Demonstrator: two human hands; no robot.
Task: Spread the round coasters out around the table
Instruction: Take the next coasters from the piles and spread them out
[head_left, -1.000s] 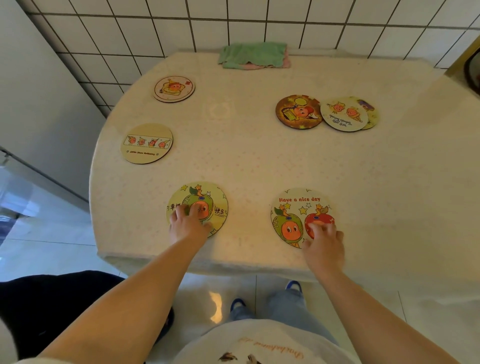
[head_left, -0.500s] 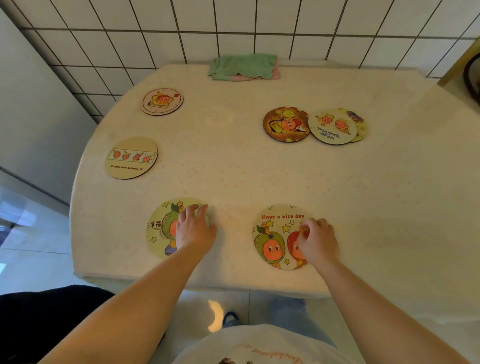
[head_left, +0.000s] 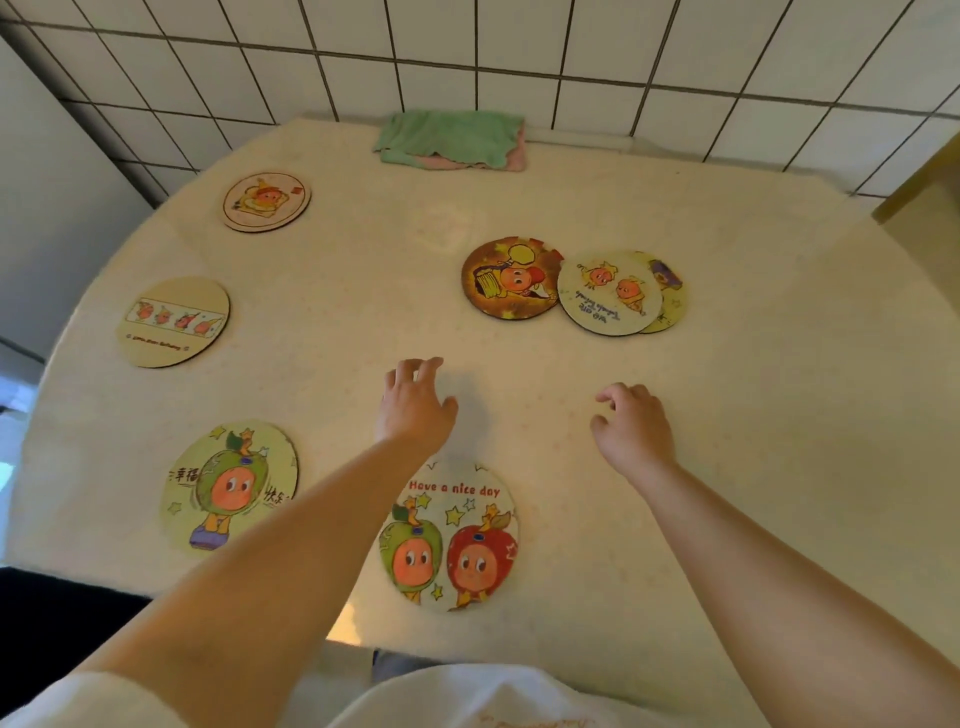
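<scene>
While both of your hands hang empty over the bare middle of the counter (head_left: 753, 467), your grip is loose on each side: the left hand (head_left: 415, 410) has its fingers half spread, the right hand (head_left: 631, 428) has them curled, and neither holds anything. Four coasters already lie apart: the "Have a nice day" coaster (head_left: 457, 540) under your left forearm, the green-apple coaster (head_left: 228, 486) at the near left, the strip-picture coaster (head_left: 174, 322) and the pale coaster (head_left: 266, 201) farther up the left side. What remains is the overlapping cluster (head_left: 576, 288) ahead and slightly right: a dark coaster (head_left: 506, 278), a pale one on top, a third peeking out behind. Your right hand looks nearer its right end, your left nearer the dark one.
</scene>
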